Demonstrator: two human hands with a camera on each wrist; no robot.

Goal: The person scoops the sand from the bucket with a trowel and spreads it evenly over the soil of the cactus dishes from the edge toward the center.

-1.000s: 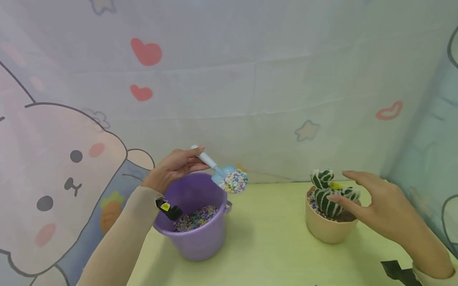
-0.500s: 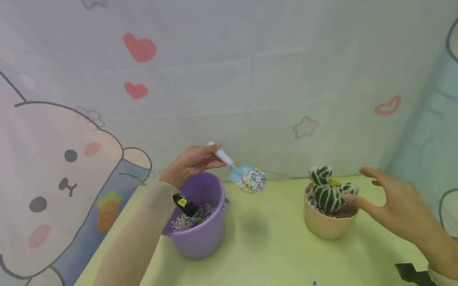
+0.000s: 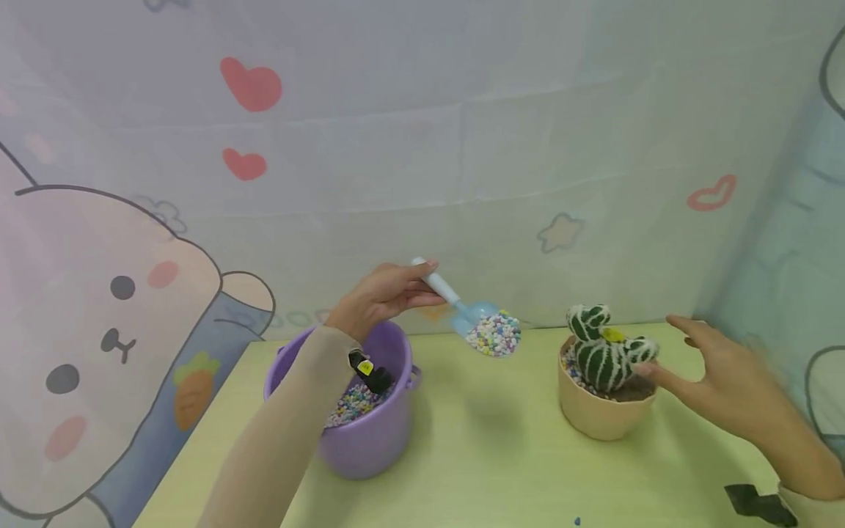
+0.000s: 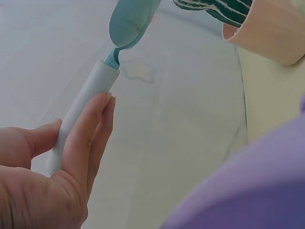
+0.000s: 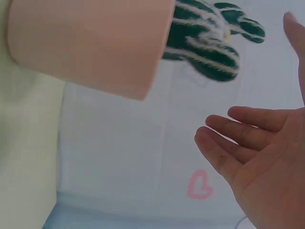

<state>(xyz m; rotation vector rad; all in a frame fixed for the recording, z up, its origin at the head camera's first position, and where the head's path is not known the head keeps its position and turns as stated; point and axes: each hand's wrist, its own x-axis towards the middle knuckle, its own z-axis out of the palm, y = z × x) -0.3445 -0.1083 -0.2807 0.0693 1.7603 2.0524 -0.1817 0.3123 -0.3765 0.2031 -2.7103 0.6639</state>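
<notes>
My left hand (image 3: pixel 389 293) pinches the white handle of a small toy shovel (image 3: pixel 471 314) between thumb and fingers. Its light blue scoop carries a heap of pastel beads (image 3: pixel 495 335) and hangs above the table, right of the purple bucket (image 3: pixel 370 440). In the left wrist view the underside of the scoop (image 4: pixel 128 24) shows, with the thumb along the handle. A green and white cactus (image 3: pixel 604 359) stands in a peach pot (image 3: pixel 604 416), with beads over part of the surface inside. Just right of the cactus my right hand (image 3: pixel 733 389) is held with fingers spread, gripping nothing.
More beads (image 3: pixel 359 403) lie inside the bucket, partly hidden by my left forearm and wrist camera. A single blue bead (image 3: pixel 577 521) lies on the pale yellow-green table (image 3: pixel 475 469) near the front. A printed cloth (image 3: pixel 396 176) hangs behind.
My left hand has carried the bead-filled shovel rightward, from over the bucket's edge toward the pot. The right hand has drawn slightly to the right, away from the cactus.
</notes>
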